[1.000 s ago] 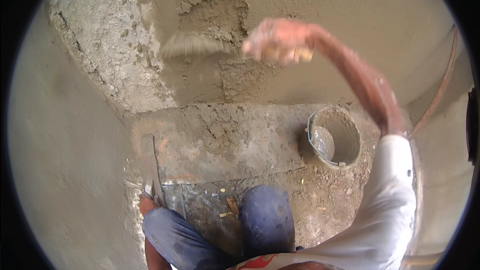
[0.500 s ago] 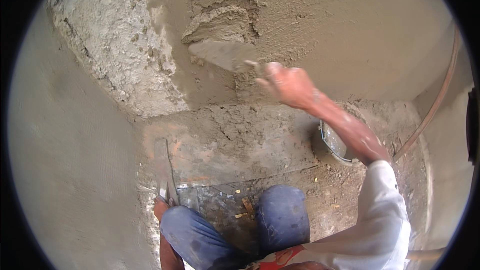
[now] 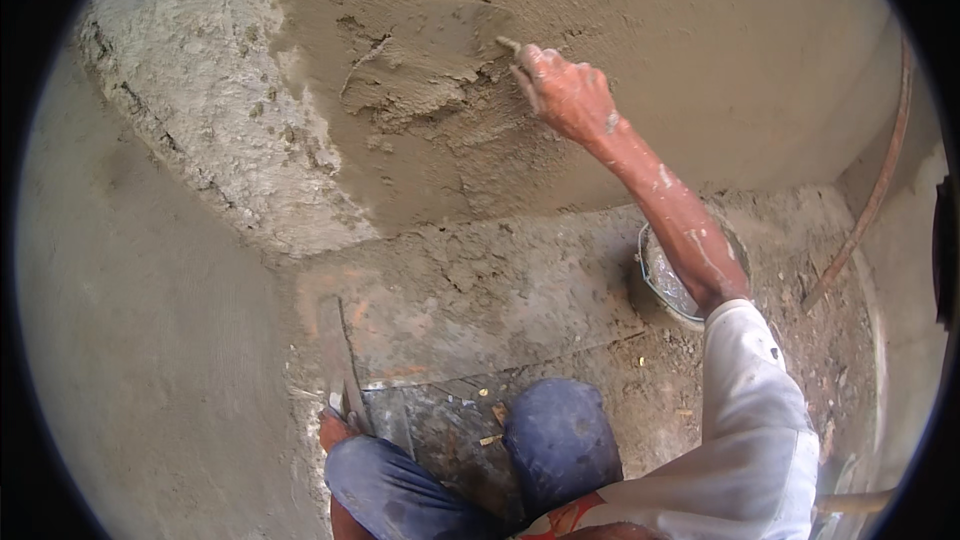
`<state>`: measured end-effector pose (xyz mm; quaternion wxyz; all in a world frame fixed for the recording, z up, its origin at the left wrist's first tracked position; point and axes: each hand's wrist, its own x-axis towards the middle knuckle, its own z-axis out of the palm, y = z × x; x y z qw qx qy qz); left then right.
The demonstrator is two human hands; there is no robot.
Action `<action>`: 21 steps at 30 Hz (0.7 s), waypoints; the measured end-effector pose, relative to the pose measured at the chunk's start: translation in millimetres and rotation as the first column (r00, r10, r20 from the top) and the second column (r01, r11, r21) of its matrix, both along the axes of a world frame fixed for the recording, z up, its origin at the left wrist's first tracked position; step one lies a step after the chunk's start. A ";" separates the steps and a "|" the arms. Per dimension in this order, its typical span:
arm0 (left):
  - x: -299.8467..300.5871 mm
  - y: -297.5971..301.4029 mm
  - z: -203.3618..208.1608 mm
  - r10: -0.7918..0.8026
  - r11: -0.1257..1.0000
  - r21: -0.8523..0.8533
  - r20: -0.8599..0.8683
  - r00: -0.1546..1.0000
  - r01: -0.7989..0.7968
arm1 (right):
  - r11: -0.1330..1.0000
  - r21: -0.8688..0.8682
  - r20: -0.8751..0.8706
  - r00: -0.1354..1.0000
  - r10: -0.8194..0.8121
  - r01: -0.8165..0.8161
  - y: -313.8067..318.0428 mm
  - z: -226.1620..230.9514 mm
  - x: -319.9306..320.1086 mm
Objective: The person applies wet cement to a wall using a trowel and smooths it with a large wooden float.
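My right hand [image 3: 565, 90] is closed round the handle of a pointing trowel [image 3: 508, 43], arm stretched out to the wall. Its mortar-coated blade lies against the wet mortar and is hard to tell from it. Below the blade, a rough, cracked patch of thick mortar [image 3: 420, 90] bulges from the wall. Down by my left knee, my left hand [image 3: 338, 430] is closed on a flat, long-bladed plastering float [image 3: 335, 350], tilted upward beside the left wall. Part of that hand is hidden behind the knee.
A bucket [image 3: 660, 290] with grey contents stands partly under my right forearm. Mortar droppings lie on a board [image 3: 480, 290] along the wall's foot. Whitish bare wall [image 3: 210, 90] borders the fresh mortar at left. A hose [image 3: 880, 180] hangs at the right.
My right hand has moved up the wall with the trowel, and the loose mortar there is smeared flatter and wider. My left hand stays by the knee with the float.
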<state>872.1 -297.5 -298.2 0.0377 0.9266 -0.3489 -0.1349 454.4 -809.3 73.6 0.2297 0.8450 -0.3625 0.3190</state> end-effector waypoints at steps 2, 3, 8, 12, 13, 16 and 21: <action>-11.2 -4.5 -0.1 0.002 1.000 -0.011 -0.013 1.000 -0.002 | 1.000 0.002 -0.016 1.000 -0.019 0.020 -6.1 7.6 -26.3; -12.3 -3.7 1.0 -0.006 1.000 -0.009 -0.006 1.000 0.006 | 0.999 0.027 -0.022 0.999 -0.030 0.031 -8.4 12.7 -35.1; 11.4 4.7 -8.0 -0.038 0.999 -0.020 0.068 0.997 0.039 | 0.988 -0.152 0.113 0.993 0.018 -0.001 6.0 14.3 -73.7; -8.2 -8.2 3.6 -0.011 1.000 -0.003 0.006 1.000 0.011 | 0.974 0.198 0.069 0.992 0.102 -0.114 45.0 -32.5 -45.2; -8.4 -7.3 1.9 -0.010 1.000 -0.020 0.017 1.000 0.010 | 0.983 0.149 -0.003 0.994 0.111 -0.109 42.4 -45.5 -32.7; -14.6 -9.8 -0.5 0.021 0.999 -0.035 0.024 0.999 -0.021 | 0.989 0.149 -0.161 0.986 0.042 -0.018 29.5 -65.3 -18.7; -13.7 -2.6 3.5 0.036 0.999 0.028 0.049 0.998 -0.037 | 0.988 0.151 -0.041 0.999 -0.027 0.033 8.8 -43.2 -88.8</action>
